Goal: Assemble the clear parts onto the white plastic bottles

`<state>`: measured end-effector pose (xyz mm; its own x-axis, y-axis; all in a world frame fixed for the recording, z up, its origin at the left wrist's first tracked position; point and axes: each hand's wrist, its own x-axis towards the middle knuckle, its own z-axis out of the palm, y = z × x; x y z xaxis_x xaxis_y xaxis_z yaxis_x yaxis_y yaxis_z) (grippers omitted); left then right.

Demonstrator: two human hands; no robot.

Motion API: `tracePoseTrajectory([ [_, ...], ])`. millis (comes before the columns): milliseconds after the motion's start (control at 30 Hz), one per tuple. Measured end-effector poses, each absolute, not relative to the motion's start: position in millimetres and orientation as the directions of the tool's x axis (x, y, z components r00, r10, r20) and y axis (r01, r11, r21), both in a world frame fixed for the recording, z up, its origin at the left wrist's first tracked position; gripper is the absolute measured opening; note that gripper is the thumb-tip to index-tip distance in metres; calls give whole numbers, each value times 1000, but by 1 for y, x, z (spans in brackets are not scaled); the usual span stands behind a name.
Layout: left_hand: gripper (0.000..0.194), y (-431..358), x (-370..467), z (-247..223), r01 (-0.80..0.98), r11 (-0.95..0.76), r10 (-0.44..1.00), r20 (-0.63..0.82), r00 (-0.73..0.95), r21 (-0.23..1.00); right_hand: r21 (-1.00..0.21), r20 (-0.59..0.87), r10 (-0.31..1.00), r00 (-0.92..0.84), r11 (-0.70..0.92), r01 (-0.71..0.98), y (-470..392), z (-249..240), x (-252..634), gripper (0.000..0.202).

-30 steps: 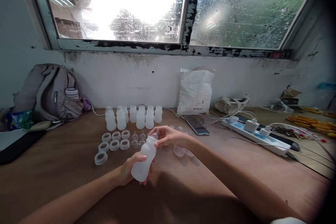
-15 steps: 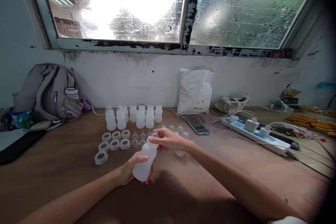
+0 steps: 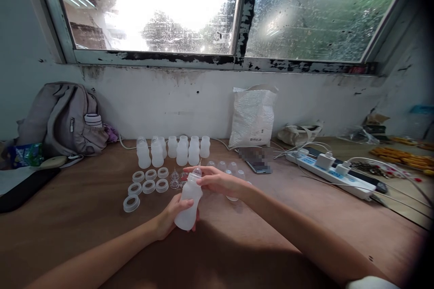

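A frosted white bottle [image 3: 186,207] leans to the right above the front middle of the table, with my left hand [image 3: 171,217] wrapped round its body. At its neck, the fingers of my right hand [image 3: 213,181] press round the collar, and a clear nipple [image 3: 196,171] points up from the top. Left of the bottle lie several white rings [image 3: 148,186]. Between rings and hands stand clear nipples [image 3: 174,178], some partly hidden. Behind my right hand are several clear domed caps [image 3: 222,165]. Frosted bottles [image 3: 182,151] stand in rows near the wall.
A grey backpack [image 3: 64,117] and a black flat object [image 3: 27,189] are at the left. At the back are a white package [image 3: 252,117] and a phone [image 3: 259,162]. A power strip [image 3: 332,174] with cables lies on the right.
The held bottle has become more upright and shifted slightly right. My right hand's fingers have shifted at the neck, and the nipple on top now shows more clearly.
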<state>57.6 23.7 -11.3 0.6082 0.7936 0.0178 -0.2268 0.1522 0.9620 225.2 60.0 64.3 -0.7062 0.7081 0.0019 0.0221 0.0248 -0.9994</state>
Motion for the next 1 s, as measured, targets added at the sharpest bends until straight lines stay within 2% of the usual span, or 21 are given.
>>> tracePoseTrajectory([
  [67,29,24,58,-12,-218,148,800,13,600,965,-1000,-18,706,-708,-13,12,59,68,225,41],
  [200,31,22,58,-11,-200,142,815,0,580,969,-980,48,831,-554,147,135,59,66,224,29],
  [367,39,23,58,-8,-204,134,802,14,598,970,-1000,14,719,-695,25,6,56,62,220,37],
  [500,35,18,62,-6,-166,94,848,9,530,982,-996,58,829,-557,89,29,54,58,218,33],
  [567,32,12,64,-3,-201,104,826,28,562,974,-1000,27,776,-631,23,-15,52,58,217,38],
  [667,29,6,67,0,-215,201,745,-6,667,956,-994,-25,617,-786,-98,-46,48,56,214,41],
  [700,28,7,68,1,-188,202,744,-26,668,961,-994,-29,638,-770,-102,-47,47,53,212,37],
  [767,28,15,70,3,-102,71,820,0,572,992,-998,-4,803,-596,-41,-48,45,49,207,30],
  [833,32,26,71,7,10,-158,897,139,419,987,-996,86,933,-348,79,-36,43,47,203,29],
  [900,36,35,73,15,60,-257,907,219,360,965,-987,164,949,-270,155,-52,43,51,203,28],
  [933,34,36,74,20,36,-215,898,183,400,976,-985,169,934,-314,148,-89,44,56,205,30],
  [1000,29,35,77,31,-45,3,805,24,592,999,-983,141,880,-453,69,-171,46,67,210,33],
])
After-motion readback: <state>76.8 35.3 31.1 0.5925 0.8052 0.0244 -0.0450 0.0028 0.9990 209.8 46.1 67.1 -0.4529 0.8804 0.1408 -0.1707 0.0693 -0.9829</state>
